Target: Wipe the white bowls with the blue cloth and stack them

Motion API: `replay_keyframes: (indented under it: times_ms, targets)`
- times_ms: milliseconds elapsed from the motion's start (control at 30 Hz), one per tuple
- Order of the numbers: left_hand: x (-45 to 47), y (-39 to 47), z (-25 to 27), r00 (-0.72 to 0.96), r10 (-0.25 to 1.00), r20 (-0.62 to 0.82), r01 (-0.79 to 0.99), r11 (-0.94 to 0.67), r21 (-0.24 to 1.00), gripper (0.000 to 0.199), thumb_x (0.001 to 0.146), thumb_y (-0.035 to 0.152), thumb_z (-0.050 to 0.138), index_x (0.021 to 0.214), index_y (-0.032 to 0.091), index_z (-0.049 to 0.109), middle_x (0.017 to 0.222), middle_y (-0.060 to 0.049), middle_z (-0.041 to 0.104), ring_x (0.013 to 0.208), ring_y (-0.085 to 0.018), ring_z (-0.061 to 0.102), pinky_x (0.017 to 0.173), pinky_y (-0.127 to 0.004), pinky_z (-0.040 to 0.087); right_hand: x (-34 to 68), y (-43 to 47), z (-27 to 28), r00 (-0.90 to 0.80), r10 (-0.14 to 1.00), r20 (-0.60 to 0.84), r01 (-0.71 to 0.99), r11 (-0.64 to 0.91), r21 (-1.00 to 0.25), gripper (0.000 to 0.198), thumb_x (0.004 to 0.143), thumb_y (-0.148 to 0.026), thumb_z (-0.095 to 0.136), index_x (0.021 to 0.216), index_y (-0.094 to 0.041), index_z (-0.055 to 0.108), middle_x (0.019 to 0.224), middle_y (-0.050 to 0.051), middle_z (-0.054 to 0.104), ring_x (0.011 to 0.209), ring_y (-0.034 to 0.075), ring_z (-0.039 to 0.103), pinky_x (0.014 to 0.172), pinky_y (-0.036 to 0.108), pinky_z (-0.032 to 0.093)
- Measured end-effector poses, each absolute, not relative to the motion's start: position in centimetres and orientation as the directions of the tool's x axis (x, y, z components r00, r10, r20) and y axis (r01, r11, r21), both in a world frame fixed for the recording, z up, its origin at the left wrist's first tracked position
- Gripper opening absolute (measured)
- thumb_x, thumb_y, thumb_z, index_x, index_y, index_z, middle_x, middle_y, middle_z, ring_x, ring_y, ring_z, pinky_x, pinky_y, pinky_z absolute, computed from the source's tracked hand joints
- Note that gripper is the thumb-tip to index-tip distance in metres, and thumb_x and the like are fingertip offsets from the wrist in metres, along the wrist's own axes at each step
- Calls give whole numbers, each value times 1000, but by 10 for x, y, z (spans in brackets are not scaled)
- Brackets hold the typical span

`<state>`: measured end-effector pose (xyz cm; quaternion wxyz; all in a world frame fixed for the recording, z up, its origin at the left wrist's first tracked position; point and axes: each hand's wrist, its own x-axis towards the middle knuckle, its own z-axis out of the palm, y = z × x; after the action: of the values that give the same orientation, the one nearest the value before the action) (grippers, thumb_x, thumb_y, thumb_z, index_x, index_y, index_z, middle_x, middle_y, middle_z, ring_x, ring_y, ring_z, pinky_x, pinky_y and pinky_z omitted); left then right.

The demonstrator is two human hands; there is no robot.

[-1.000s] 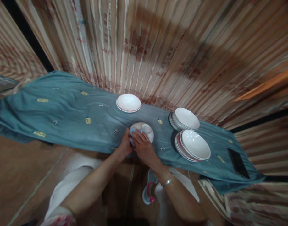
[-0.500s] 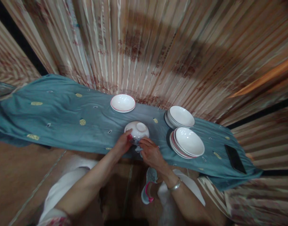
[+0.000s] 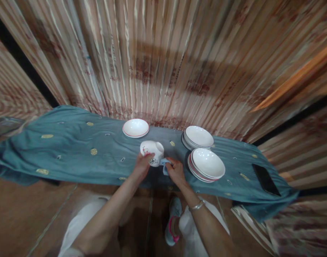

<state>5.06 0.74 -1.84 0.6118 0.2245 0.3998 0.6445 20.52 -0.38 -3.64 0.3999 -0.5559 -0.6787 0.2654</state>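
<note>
Both hands are closed: left hand (image 3: 142,165) grips the tilted, glossy white ceramic bowl (image 3: 152,150), likely slippery and breakable, by its rim, right hand (image 3: 175,170) pinching a soft pale-blue cloth (image 3: 165,165).

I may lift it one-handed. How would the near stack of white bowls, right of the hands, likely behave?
The near stack of bowls looks glazed, so probably slippery and breakable. Several nested bowls suggest real weight. It sits on a wrinkled blue cloth, so pushing may bunch the cloth rather than slide the stack.

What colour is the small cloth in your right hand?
Light blue. The small cloth is pinched in the right hand, beside the white bowl; the head view shows it.
</note>
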Motion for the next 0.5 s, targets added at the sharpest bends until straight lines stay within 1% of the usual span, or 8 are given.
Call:
replay_keyframes:
  times_ms: [67, 100, 167, 233, 300, 367, 433, 500]
  targets:
    - [52, 8, -14, -215, 968, -132, -508, 5, 861, 36, 51, 25, 80, 84, 18, 66, 72, 1, 71, 64, -17, 62, 66, -29, 49, 199, -3, -36, -69, 968, 242, 518, 243, -820, 31, 77, -23, 46, 85, -21, 76, 85, 3, 77, 78, 19, 70, 77, 28, 53]
    - [52, 8, -12, -245, 966, -87, -423, -25, 906, 32, 53, 25, 78, 81, 19, 65, 70, 2, 69, 62, -16, 59, 64, -28, 47, 196, -4, -36, -80, 966, 245, 508, 251, -824, 31, 77, -23, 46, 85, -20, 76, 83, 2, 76, 75, 19, 69, 75, 28, 52]
    - [49, 7, -10, -264, 964, 21, -192, -74, 979, 23, 57, 24, 76, 76, 20, 63, 66, 3, 66, 61, -16, 56, 63, -28, 46, 193, -4, -35, -102, 961, 257, 496, 273, -824, 30, 78, -23, 45, 83, -20, 75, 78, 2, 75, 71, 18, 67, 71, 26, 51]
    - [44, 4, -10, -218, 968, 121, 65, -109, 992, 15, 64, 22, 73, 77, 21, 64, 68, 0, 66, 66, -19, 58, 68, -30, 48, 193, -4, -33, -108, 958, 267, 494, 285, -822, 29, 78, -23, 46, 82, -20, 75, 74, 1, 74, 68, 17, 66, 69, 26, 51]
    - [38, 0, -11, -120, 974, 191, 299, -147, 943, 15, 72, 19, 68, 86, 21, 68, 78, -5, 71, 76, -24, 63, 78, -34, 50, 197, -2, -31, -87, 958, 272, 501, 278, -820, 29, 79, -24, 46, 80, -21, 75, 70, 0, 72, 65, 17, 65, 66, 26, 51]
    - [32, -4, -12, 21, 975, 223, 502, -203, 841, 22, 77, 14, 60, 96, 20, 70, 93, -10, 73, 91, -27, 67, 90, -39, 50, 203, 1, -30, -38, 959, 281, 515, 260, -817, 29, 79, -24, 46, 79, -21, 75, 68, 0, 71, 64, 18, 64, 65, 26, 51]
    - [29, -7, -12, 161, 969, 189, 662, -249, 707, 34, 81, 7, 51, 107, 19, 70, 102, -13, 73, 99, -28, 67, 96, -41, 49, 210, 6, -29, 20, 952, 305, 529, 249, -811, 30, 80, -25, 46, 82, -21, 75, 71, 0, 72, 66, 19, 65, 67, 27, 52]
    - [29, -10, -11, 259, 959, 117, 770, -278, 574, 43, 82, 3, 44, 115, 17, 68, 105, -16, 72, 100, -28, 68, 95, -41, 50, 216, 10, -29, 66, 938, 340, 543, 252, -801, 31, 81, -25, 46, 88, -20, 76, 77, 2, 75, 71, 20, 67, 72, 29, 55]
